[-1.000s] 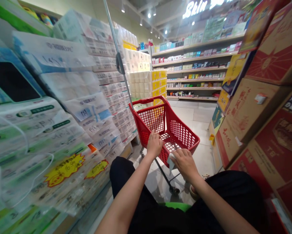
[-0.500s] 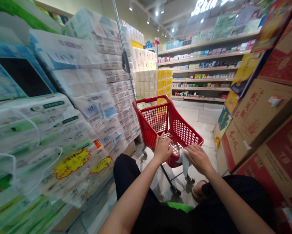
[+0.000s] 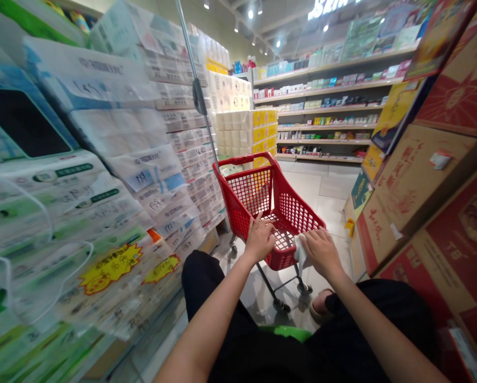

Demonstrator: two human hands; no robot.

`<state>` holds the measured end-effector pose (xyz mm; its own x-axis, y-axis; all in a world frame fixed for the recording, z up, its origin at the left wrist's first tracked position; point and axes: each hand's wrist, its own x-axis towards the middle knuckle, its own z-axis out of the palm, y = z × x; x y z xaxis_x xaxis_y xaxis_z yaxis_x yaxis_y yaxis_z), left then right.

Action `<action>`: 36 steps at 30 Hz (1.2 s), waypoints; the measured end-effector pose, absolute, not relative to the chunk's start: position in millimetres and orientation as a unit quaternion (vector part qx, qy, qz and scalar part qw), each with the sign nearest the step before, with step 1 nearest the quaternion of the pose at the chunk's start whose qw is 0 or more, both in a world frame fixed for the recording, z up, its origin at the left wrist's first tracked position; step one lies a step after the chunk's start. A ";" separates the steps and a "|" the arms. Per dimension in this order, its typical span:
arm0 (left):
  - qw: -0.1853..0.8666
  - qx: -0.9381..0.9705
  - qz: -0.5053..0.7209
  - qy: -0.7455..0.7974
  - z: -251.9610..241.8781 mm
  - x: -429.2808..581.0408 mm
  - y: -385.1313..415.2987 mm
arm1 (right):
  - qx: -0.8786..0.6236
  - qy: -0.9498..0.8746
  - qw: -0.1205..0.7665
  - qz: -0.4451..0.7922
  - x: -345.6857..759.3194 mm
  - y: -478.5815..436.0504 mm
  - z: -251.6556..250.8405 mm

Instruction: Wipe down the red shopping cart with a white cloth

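A red plastic shopping cart [image 3: 298, 210] with a lattice basket stands on the tiled floor in front of me. My left hand [image 3: 259, 238] rests on the rim of its near left side, fingers bent over the edge. At the near right corner, my right hand [image 3: 320, 250] presses a white cloth [image 3: 302, 254] against the rim, with the cloth hanging down beneath the fingers. The inside of the basket shows bare lattice. A metal pole [image 3: 198, 90] rises from the cart's far left corner.
Stacked tissue packs [image 3: 134, 122] line the left, with a dark screen [image 3: 26, 122] among them. Cardboard cartons [image 3: 413, 181] rise on the right. Stocked shelves [image 3: 326, 111] stand at the back. A green seat edge [image 3: 288, 333] shows between my legs.
The whole view has shifted slightly, so the cart and stacks sit a little further left. The right hand has moved slightly along the rim, and the cloth is more bunched under it.
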<state>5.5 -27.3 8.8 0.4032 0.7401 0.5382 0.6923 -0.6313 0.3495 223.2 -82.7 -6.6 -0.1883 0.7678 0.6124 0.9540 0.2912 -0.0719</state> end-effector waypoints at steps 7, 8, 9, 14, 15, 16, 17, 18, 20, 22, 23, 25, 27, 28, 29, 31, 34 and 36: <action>0.050 0.846 0.330 0.416 11.7 -25.0 -12.8 | -0.508 -0.808 0.279 -0.102 173.6 -97.8 1.9; 0.053 0.848 0.326 0.415 13.0 -29.8 -11.4 | -0.491 -0.821 0.277 -0.087 174.9 -97.0 3.1; 0.054 0.850 0.321 0.415 14.4 -34.1 -10.7 | -0.477 -0.833 0.273 -0.071 177.7 -95.6 4.4; 0.049 0.847 0.316 0.425 22.4 -39.8 -22.6 | -0.483 -0.828 0.280 -0.060 198.0 -85.8 7.8; 0.052 0.847 0.319 0.423 23.9 -37.8 -27.8 | -0.493 -0.819 0.284 -0.072 200.5 -84.1 7.5; 0.056 0.846 0.322 0.422 25.1 -35.0 -33.5 | -0.501 -0.812 0.287 -0.085 201.8 -82.7 6.9; 0.062 0.845 0.325 0.420 26.1 -31.7 -39.2 | -0.508 -0.807 0.286 -0.096 202.0 -81.6 6.1; 0.068 0.845 0.327 0.417 26.7 -28.2 -44.4 | -0.512 -0.804 0.283 -0.102 201.0 -80.7 5.3; 0.077 0.845 0.332 0.412 26.7 -21.4 -52.5 | -0.516 -0.806 0.273 -0.100 196.8 -79.9 3.9; 0.087 0.844 0.340 0.405 25.2 -15.8 -56.9 | -0.511 -0.814 0.265 -0.086 192.2 -79.8 2.9; 0.093 0.841 0.347 0.404 24.2 -13.7 -57.8 | -0.505 -0.818 0.263 -0.077 190.9 -79.8 2.5; 0.103 0.835 0.359 0.404 22.3 -11.5 -58.3 | -0.496 -0.823 0.269 -0.063 192.3 -79.6 2.0; 0.109 0.829 0.369 0.407 21.9 -12.5 -58.6 | -0.502 -0.815 0.286 -0.052 201.0 -78.3 1.5; 0.109 0.825 0.376 0.409 22.3 -14.6 -59.2 | -0.510 -0.805 0.301 -0.047 208.3 -77.2 1.2; 0.106 0.820 0.384 0.411 23.2 -17.7 -60.2 | -0.520 -0.791 0.320 -0.042 217.3 -75.7 0.9; 0.094 0.812 0.402 0.413 25.7 -26.9 -63.6 | -0.534 -0.761 0.367 -0.033 238.5 -72.3 0.3; 0.060 0.826 0.399 0.393 28.4 -43.5 -70.9 | -0.549 -0.719 0.423 -0.051 266.0 -69.5 1.3; 0.048 0.851 0.372 0.367 27.7 -51.3 -75.4 | -0.559 -0.710 0.418 -0.092 271.5 -71.0 4.4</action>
<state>-51.3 -75.4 27.7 0.4532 0.6611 0.5980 0.5894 -0.7255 0.3554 271.5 -71.0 4.4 -0.0258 0.7174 0.6961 0.8705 0.3585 -0.3373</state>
